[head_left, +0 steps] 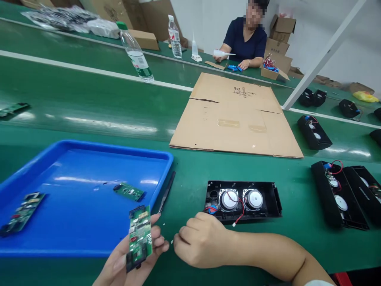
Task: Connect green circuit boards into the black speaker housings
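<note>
A green circuit board (141, 234) is gripped in my left hand (119, 264), tilted upright over the front right of the blue tray (98, 254). My right hand (199, 240) is closed, knuckles up, just right of the left fingers. A tiny white bit shows at its fingertips; what they pinch is hidden. Behind the right hand lies an open black speaker case (270, 198) with two round speakers and a red wire ending in a white plug (234, 225). Tweezers (167, 192) lie by the tray's right edge.
Two more circuit boards (129, 191) lie in the tray. Flattened cardboard (238, 115) covers the table's middle. Black speaker cases (330, 198) stand at right. A water bottle (137, 55) stands at the back. Across the table sits a person (245, 39) holding a white squeeze bottle (222, 53).
</note>
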Demonstrator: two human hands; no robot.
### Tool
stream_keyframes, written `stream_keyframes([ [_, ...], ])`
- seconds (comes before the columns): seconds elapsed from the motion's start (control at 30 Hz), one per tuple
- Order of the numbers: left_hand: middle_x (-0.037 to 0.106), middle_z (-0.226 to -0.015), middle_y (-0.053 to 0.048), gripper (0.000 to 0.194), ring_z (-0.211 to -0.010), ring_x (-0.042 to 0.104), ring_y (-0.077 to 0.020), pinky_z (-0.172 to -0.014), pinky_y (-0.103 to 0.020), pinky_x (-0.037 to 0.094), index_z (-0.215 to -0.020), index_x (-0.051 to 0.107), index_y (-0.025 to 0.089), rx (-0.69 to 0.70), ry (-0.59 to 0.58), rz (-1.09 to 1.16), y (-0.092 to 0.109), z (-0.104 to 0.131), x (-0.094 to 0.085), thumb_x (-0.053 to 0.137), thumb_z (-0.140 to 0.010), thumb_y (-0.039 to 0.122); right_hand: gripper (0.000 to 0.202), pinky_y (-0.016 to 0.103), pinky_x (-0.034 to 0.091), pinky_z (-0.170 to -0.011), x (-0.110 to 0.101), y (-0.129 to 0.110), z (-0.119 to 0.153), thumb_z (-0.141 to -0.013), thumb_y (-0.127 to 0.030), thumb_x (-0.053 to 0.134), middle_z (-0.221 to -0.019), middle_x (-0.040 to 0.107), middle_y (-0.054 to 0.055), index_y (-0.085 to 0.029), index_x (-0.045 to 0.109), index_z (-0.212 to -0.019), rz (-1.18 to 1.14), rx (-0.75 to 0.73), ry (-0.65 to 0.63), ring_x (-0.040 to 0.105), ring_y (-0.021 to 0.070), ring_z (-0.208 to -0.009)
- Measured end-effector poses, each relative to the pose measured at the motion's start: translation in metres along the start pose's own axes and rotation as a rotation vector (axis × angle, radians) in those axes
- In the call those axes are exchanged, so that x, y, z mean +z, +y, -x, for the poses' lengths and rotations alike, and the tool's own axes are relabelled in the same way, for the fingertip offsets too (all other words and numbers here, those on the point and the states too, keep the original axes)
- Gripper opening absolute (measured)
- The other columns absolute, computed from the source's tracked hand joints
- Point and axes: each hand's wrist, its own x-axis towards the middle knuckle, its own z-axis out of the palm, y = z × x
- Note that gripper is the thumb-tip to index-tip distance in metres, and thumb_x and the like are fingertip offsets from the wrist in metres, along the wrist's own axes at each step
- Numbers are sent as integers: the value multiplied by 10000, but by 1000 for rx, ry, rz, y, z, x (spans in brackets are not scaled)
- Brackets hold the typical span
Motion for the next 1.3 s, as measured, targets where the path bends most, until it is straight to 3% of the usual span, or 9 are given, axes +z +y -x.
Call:
stream_keyframes([
  [0.13, 706, -819, -55, 515, -720, 650, -260, -659, -357, 548, -954, 657, 215, 95, -86, -115, 3, 3, 16, 796, -482, 370, 261, 197, 406, -506, -30, 9, -3, -877, -133, 365, -601, 527, 16, -140, 577, -725, -292, 315, 299, 474, 95, -549],
  [0.2, 716, -878, -84, 516, -812, 658, -303, -735, -390, 537, -948, 639, 201, 116, -120, -194, 2, 5, 27, 813, -480, 333, 202, 179, 395, -487, -44, 15, -4, -871, -162, 413, -594, 519, -6, -147, 579, -757, -407, 473, 338, 464, 79, -518],
  [0.27, 712, -940, -95, 478, -886, 652, -303, -790, -385, 523, -932, 613, 201, 153, -150, -246, 0, 7, 40, 810, -511, 309, 173, 176, 371, -453, -52, 20, -4, -854, -172, 446, -575, 511, -24, -169, 577, -740, -453, 541, 308, 442, 73, -480],
  [0.4, 692, -985, -84, 356, -976, 623, -259, -864, -357, 492, -919, 554, 207, 326, -115, -326, -9, 9, 62, 737, -624, 285, 185, 190, 366, -447, -51, 24, -2, -852, -180, 440, -555, 515, -24, -180, 578, -729, -399, 494, 262, 439, 81, -463],
  [0.5, 687, -906, -71, 299, -915, 632, -241, -846, -340, 498, -902, 571, 199, 430, -94, -455, -13, 6, 66, 703, -654, 300, 207, 192, 360, -441, -49, 24, -2, -864, -166, 420, -560, 521, -15, -171, 579, -731, -344, 446, 240, 443, 81, -458],
  [0.7, 678, -1042, -87, 358, -1006, 611, -254, -870, -340, 501, -1032, 599, 202, 415, -221, -544, -16, -3, 58, 654, -711, 351, 208, 190, 358, -440, -51, 24, -4, -864, -151, 424, -545, 505, -20, -172, 571, -719, -338, 405, 246, 444, 81, -463],
  [0.9, 671, -1089, -103, 276, -1031, 611, -286, -825, -356, 524, -892, 599, 216, 489, -64, -504, -17, 3, 65, 680, -686, 382, 191, 195, 363, -434, -47, 20, -3, -835, -153, 443, -533, 521, -26, -185, 529, -668, -339, 455, 265, 464, 82, -456],
  [1.13, 627, -1183, -111, 408, -1098, 574, -273, -872, -332, 512, -1098, 573, 203, 451, -57, -463, -29, 8, 65, 614, -751, 414, 171, 219, 410, -485, -36, 13, -1, -833, -108, 453, -553, 566, -10, -183, 507, -689, -205, 402, 360, 522, 104, -500],
  [1.3, 614, -1217, -54, 394, -1128, 551, -262, -883, -302, 506, -1164, 596, 235, 490, -98, -601, -27, 10, 66, 571, -795, 372, 213, 232, 385, -480, -34, 13, 0, -852, -96, 440, -529, 528, -13, -180, 491, -663, -124, 373, 335, 486, 106, -485],
])
